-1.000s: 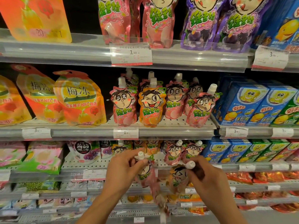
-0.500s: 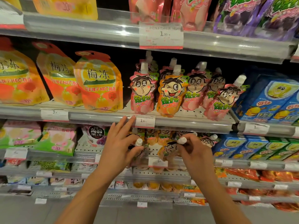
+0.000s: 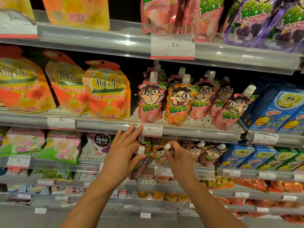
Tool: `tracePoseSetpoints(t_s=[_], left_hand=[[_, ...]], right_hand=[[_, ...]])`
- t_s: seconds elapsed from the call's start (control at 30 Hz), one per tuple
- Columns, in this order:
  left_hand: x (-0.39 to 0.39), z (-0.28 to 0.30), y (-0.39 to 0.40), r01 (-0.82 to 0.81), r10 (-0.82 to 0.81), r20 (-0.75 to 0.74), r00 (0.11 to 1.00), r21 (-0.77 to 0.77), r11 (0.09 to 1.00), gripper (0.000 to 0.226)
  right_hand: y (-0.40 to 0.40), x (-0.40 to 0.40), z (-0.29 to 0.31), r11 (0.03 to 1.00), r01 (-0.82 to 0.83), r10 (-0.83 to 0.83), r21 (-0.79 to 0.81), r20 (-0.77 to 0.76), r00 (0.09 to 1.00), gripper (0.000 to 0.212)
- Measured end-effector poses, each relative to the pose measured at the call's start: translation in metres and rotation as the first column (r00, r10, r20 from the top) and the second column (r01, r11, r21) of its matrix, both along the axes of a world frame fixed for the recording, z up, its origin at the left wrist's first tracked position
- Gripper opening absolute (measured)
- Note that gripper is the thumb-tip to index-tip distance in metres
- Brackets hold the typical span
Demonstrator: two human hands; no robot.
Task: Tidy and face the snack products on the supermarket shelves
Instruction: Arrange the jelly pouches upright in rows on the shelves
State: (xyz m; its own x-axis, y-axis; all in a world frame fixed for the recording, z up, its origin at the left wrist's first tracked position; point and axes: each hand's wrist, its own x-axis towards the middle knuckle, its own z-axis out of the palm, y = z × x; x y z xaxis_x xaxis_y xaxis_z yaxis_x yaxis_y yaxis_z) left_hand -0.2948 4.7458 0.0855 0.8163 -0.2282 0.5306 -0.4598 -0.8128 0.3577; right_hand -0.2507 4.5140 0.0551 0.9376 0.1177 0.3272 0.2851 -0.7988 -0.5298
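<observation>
**Both hands on spouted pouches at the third shelf**

The left hand [image 3: 122, 155] pinches a pink spouted pouch [image 3: 139, 163] just below its white cap between thumb and forefinger, the other fingers extended upward across the shelf rail [image 3: 105, 125] above. The right hand [image 3: 178, 159] is curled around the neck of an orange spouted pouch [image 3: 158, 155], apparently gripping it, though motion blur obscures the fingers. Both pouches sit at the front edge of the shelf, beside two upright pink pouches [image 3: 205, 153]. On the shelf above stands a row of cartoon-faced pouches [image 3: 179, 102]; blue cartons [image 3: 243, 157] lie to the right.
</observation>
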Motion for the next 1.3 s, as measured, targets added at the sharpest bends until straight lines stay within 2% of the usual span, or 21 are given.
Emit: tracePoseSetpoints(t_s=[0.07, 0.23, 0.4, 0.7, 0.9, 1.0, 1.1, 1.2, 1.27, 1.3], left_hand=[[-0.001, 0.001, 0.0, 0.003, -0.003, -0.008, 1.0, -0.004, 1.0, 0.018], [-0.001, 0.004, 0.0, -0.004, 0.004, -0.006, 1.0, -0.001, 1.0, 0.017], [0.001, 0.004, 0.0, -0.01, 0.009, -0.031, 0.999, -0.025, 1.0, 0.017], [0.001, 0.005, 0.0, -0.025, 0.024, -0.027, 0.999, -0.024, 0.999, 0.017], [0.002, 0.005, -0.002, -0.033, 0.033, -0.022, 0.999, -0.018, 0.999, 0.019], [0.002, 0.007, -0.003, -0.038, 0.038, -0.03, 0.999, -0.025, 0.999, 0.022], [0.0, 0.009, -0.004, -0.047, 0.047, -0.03, 0.998, -0.033, 0.998, 0.023], [-0.003, 0.014, -0.008, -0.051, 0.048, -0.044, 0.998, -0.056, 0.997, 0.028], [-0.007, 0.02, -0.011, -0.049, 0.04, -0.072, 0.997, -0.122, 0.991, 0.026], [-0.009, 0.025, -0.013, -0.047, 0.029, -0.097, 0.995, -0.186, 0.981, 0.023]], right_hand=[[0.001, 0.004, -0.004, 1.0, 0.018, -0.018, 0.007, 0.0, 1.0, 0.014], [0.004, 0.024, -0.013, 0.999, 0.018, -0.014, -0.034, 0.113, 0.994, 0.025], [0.006, 0.041, -0.018, 1.0, 0.015, -0.014, -0.015, 0.04, 0.999, 0.027], [0.01, 0.041, -0.024, 0.999, 0.009, -0.004, -0.041, 0.12, 0.993, 0.028], [0.007, 0.029, -0.019, 0.994, -0.016, 0.043, -0.108, 0.248, 0.968, 0.043], [0.004, 0.015, -0.01, 0.995, 0.013, 0.007, -0.099, 0.203, 0.979, 0.047], [-0.003, -0.01, 0.002, 1.0, -0.003, 0.006, -0.019, 0.132, 0.991, 0.039], [-0.007, -0.038, 0.015, 0.992, -0.067, 0.048, 0.104, 0.169, 0.984, 0.021], [-0.005, -0.053, 0.031, 0.95, -0.093, 0.094, 0.299, 0.01, 0.996, 0.01], [-0.004, -0.058, 0.039, 0.906, -0.095, 0.16, 0.413, -0.127, 0.979, 0.015]])
